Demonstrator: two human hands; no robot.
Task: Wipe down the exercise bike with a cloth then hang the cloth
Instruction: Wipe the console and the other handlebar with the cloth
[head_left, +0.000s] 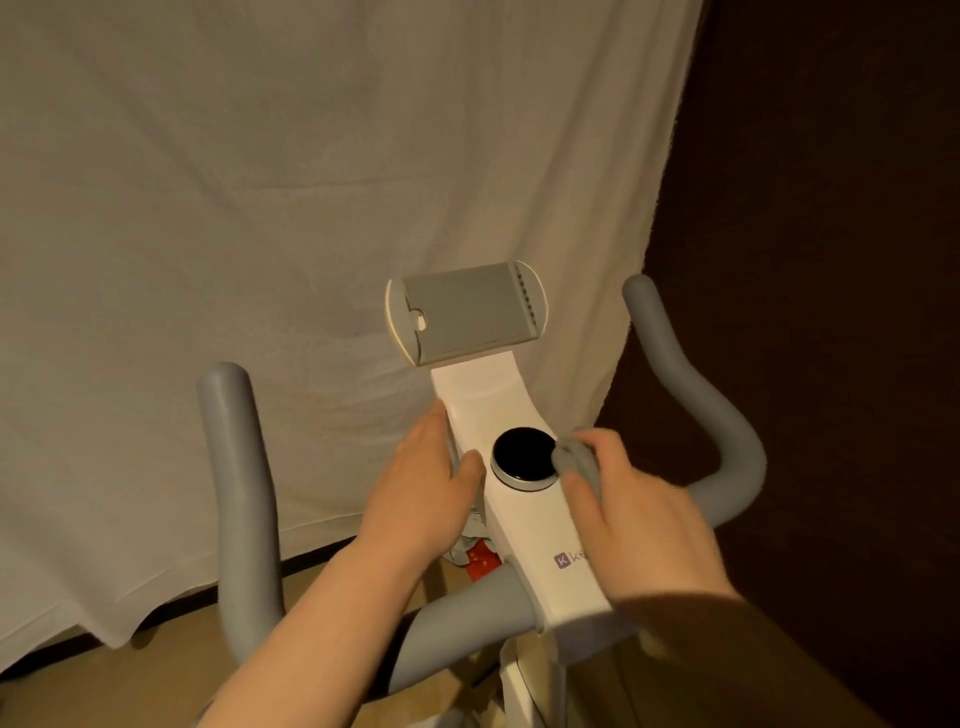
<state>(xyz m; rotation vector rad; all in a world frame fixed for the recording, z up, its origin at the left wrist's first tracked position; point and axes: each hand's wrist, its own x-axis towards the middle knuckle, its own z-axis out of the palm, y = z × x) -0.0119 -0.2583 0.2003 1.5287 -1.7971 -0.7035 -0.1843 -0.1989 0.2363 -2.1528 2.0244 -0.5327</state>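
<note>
Pressing against the black knob (523, 457), a bunched grey cloth (576, 460).

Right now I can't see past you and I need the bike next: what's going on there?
A person is wiping the exercise bike's white console. The right hand presses a bunched grey cloth against the black round knob. The left hand rests flat on the console's left edge. The cloth isn't hung yet.
</note>
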